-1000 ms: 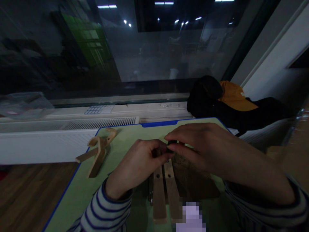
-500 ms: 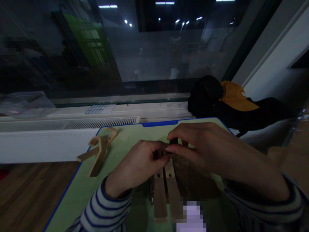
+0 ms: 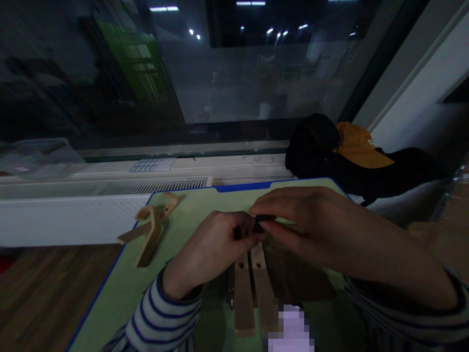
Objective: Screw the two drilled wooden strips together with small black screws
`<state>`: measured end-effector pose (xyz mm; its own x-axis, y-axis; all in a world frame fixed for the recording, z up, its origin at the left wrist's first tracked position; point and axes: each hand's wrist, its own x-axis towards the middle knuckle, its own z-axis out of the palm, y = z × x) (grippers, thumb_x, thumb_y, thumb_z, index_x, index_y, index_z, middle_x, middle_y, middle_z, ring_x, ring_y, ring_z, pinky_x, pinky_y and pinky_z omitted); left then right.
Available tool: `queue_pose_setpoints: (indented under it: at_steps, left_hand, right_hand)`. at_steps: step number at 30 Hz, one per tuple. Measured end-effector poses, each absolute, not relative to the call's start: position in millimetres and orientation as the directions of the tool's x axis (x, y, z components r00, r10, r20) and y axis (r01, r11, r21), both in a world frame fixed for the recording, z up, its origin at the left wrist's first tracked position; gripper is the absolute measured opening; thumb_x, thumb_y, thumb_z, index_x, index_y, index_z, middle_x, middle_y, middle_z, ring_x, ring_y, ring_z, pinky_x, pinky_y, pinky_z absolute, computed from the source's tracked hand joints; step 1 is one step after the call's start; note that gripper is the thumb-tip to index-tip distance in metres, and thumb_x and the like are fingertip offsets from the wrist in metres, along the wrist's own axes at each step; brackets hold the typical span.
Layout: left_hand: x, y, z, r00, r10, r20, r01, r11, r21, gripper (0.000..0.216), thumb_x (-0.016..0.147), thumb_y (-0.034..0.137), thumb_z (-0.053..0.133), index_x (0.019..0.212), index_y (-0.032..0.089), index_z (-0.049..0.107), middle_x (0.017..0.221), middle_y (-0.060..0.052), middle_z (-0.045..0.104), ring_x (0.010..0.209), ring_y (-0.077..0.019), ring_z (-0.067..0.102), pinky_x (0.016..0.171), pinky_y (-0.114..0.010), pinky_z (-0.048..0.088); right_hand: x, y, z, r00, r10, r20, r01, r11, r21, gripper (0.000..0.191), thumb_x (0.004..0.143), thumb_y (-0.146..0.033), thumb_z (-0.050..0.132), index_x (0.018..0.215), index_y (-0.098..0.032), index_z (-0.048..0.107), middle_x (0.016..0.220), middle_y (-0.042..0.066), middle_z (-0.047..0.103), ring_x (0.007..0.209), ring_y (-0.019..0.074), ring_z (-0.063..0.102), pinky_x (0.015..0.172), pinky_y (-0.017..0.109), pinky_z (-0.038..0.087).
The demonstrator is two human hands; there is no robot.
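Note:
My right hand [image 3: 311,220] pinches a small dark piece [image 3: 259,223] between thumb and fingertips. Beside it, my left hand [image 3: 214,249] is closed, its thumb and fingers meeting right by the dark piece; what they grip is mostly hidden. Two flat wooden strips [image 3: 244,303], each with a round hole, run side by side from beneath my left fingers towards me. Their far ends are covered by the hands. Under and right of the strips lies a brown, dark flat piece [image 3: 296,274].
An assembled wooden clamp-like piece [image 3: 154,234] rests on the left of the green, blue-edged table [image 3: 110,303]. Behind stand a radiator [image 3: 157,186] and a window sill with a clear plastic box [image 3: 44,156]. An orange cap [image 3: 362,146] lies on black items at the back right.
My right fingers have shifted slightly around the dark piece, which now sits a little lower and further left. My left hand stays almost in place.

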<state>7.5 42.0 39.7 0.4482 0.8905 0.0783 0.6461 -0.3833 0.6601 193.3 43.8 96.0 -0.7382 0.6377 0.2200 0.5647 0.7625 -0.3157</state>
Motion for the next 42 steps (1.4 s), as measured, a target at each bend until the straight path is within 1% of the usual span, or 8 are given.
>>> queue_pose_setpoints:
  at_steps: [7,16,20,27,31,34,37,42]
  left_hand:
    - [7.7,40.5,40.6,0.415,0.905,0.089,0.636,-0.358,0.684,0.017,0.081,0.033,0.058,0.075,0.018,0.064,0.060,0.004,0.060,0.054,-0.0113,0.053,0.051,-0.023,0.035]
    - [8.7,39.2,42.2,0.476,0.876,0.074,0.614,-0.391,0.686,0.018,0.084,0.024,0.051,0.077,0.018,0.066,0.059,0.005,0.057,0.053,-0.0099,0.050,0.051,-0.022,0.033]
    - [7.3,39.1,39.4,0.495,0.867,0.056,0.602,-0.389,0.697,0.020,0.085,0.024,0.049,0.077,0.018,0.066,0.061,0.004,0.059,0.054,-0.0103,0.051,0.050,-0.022,0.033]
    - [5.9,41.8,36.2,0.480,0.874,0.070,0.600,-0.385,0.701,0.014,0.082,0.025,0.053,0.080,0.020,0.066,0.064,0.005,0.062,0.056,-0.0107,0.054,0.052,-0.022,0.035]
    - [5.4,41.9,35.8,0.479,0.875,0.067,0.611,-0.387,0.690,0.016,0.083,0.025,0.052,0.075,0.019,0.064,0.063,0.004,0.062,0.057,-0.0112,0.054,0.052,-0.023,0.034]
    - [5.6,41.0,36.3,0.486,0.871,0.070,0.603,-0.393,0.695,0.015,0.083,0.025,0.052,0.075,0.019,0.063,0.062,0.005,0.060,0.055,-0.0100,0.053,0.051,-0.022,0.034]
    - [5.9,41.0,37.4,0.482,0.873,0.079,0.600,-0.394,0.696,0.014,0.083,0.025,0.054,0.075,0.019,0.064,0.061,0.006,0.060,0.053,-0.0090,0.051,0.051,-0.022,0.034]
    - [6.3,42.3,38.5,0.444,0.892,0.082,0.624,-0.373,0.687,0.014,0.081,0.029,0.057,0.076,0.019,0.064,0.059,0.005,0.059,0.052,-0.0094,0.050,0.050,-0.022,0.033]
  right_hand:
    - [192.9,44.4,93.2,-0.735,0.650,0.194,0.586,0.753,-0.301,0.019,0.091,-0.024,0.043,0.101,-0.024,0.059,0.095,-0.001,0.063,0.083,0.0142,0.058,0.075,0.029,0.042]
    - [193.8,47.9,92.2,-0.700,0.679,0.223,0.631,0.733,-0.253,0.013,0.088,-0.029,0.050,0.095,-0.024,0.059,0.083,-0.003,0.063,0.075,0.0142,0.058,0.066,0.027,0.041]
    - [194.6,48.3,91.7,-0.695,0.680,0.236,0.637,0.733,-0.239,0.015,0.088,-0.033,0.050,0.096,-0.024,0.059,0.081,-0.003,0.062,0.073,0.0143,0.058,0.064,0.027,0.040]
    - [194.7,47.3,90.7,-0.697,0.679,0.232,0.644,0.734,-0.214,0.015,0.087,-0.034,0.050,0.091,-0.023,0.058,0.077,-0.003,0.061,0.070,0.0143,0.057,0.060,0.027,0.040]
    - [193.6,45.7,92.4,-0.705,0.667,0.240,0.629,0.745,-0.223,0.019,0.087,-0.035,0.050,0.101,-0.023,0.056,0.087,-0.002,0.063,0.077,0.0152,0.059,0.067,0.028,0.043]
    - [192.9,43.6,94.3,-0.713,0.659,0.241,0.609,0.752,-0.253,0.021,0.087,-0.028,0.050,0.108,-0.024,0.054,0.097,-0.001,0.063,0.085,0.0147,0.059,0.075,0.028,0.043]
    - [192.9,42.3,94.6,-0.735,0.642,0.216,0.582,0.762,-0.285,0.022,0.088,-0.021,0.047,0.108,-0.025,0.055,0.100,-0.003,0.063,0.085,0.0130,0.058,0.077,0.027,0.043]
    - [194.2,43.9,92.8,-0.740,0.646,0.190,0.585,0.756,-0.292,0.019,0.090,-0.024,0.044,0.103,-0.025,0.058,0.097,-0.003,0.063,0.086,0.0131,0.058,0.077,0.027,0.043]
